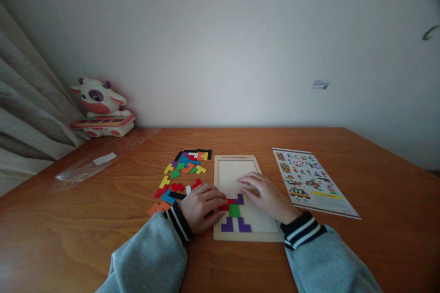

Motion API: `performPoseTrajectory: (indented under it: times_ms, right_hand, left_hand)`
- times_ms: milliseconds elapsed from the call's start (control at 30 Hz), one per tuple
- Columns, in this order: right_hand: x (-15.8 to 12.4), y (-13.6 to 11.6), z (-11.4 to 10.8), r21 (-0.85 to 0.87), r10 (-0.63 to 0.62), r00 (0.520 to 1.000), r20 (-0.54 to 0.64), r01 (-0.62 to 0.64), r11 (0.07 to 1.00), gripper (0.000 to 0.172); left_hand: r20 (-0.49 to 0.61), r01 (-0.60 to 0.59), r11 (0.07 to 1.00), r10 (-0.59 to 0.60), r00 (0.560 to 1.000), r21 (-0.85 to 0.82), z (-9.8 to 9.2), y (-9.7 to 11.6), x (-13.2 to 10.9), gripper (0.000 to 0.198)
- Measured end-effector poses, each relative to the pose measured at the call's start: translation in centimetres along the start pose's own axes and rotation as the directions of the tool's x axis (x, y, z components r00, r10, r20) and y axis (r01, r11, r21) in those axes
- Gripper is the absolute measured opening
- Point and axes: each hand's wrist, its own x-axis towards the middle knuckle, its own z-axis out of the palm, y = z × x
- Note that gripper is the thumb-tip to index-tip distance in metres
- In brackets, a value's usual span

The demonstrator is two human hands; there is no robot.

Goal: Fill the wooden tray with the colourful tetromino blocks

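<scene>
A wooden puzzle tray [237, 236] lies before me. Inside it are a green square block [234, 211], two purple blocks below it, a purple block [239, 199] above and a red block [224, 207] at the left. My left hand [202, 206] rests over the tray's left edge, its outstretched fingertips at the red block and partly covering it. Over the tray's right half is my right hand [266, 194], thumb and fingers apart. A yellowish patch shows beneath its fingers; I cannot tell what it is.
Loose coloured blocks [175, 173] are scattered left of the tray, some partly behind my left hand. A printed pattern sheet [312, 183] lies at the right. Farther left are a clear plastic bag [80, 171] and a cow-shaped toy keyboard [103, 121] by the curtain.
</scene>
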Motion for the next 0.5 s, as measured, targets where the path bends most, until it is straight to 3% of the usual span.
performPoseTrajectory:
  times_ms: [133,333,500]
  right_hand:
    - [0.0,0.7,-0.6,-0.008,0.038,0.999,0.008,-0.038,0.999,0.019]
    - [-0.3,0.6,-2.2,-0.02,0.061,0.993,0.1,-0.06,0.998,0.027]
    - [-0.5,1.3,-2.1,0.043,0.086,0.986,0.14,-0.093,0.995,0.03]
  left_hand:
    - [0.005,-0.001,1.0,0.001,1.0,0.002,-0.1,0.0,0.1,0.028]
    - [0.002,-0.002,1.0,0.002,1.0,0.006,0.0,-0.1,0.0,0.027]
    - [-0.003,0.008,1.0,-0.008,1.0,0.013,0.1,-0.1,0.0,0.027]
